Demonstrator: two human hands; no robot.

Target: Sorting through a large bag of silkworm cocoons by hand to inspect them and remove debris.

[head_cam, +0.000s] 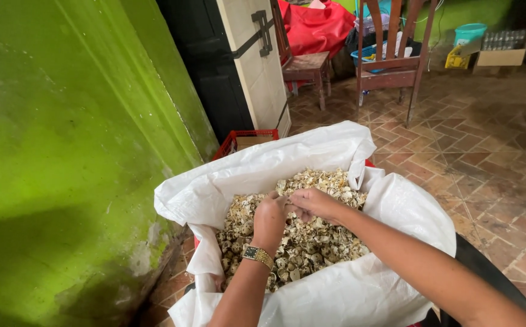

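My left hand (269, 219) and right hand (312, 201) meet fingertip to fingertip, pinching a shell (288, 206) over the shell heap (311, 242) in the white sack (360, 290). Behind it I see a red crate (245, 140) by the green wall (63, 151), chairs (390, 54), and a cardboard box (505, 56).
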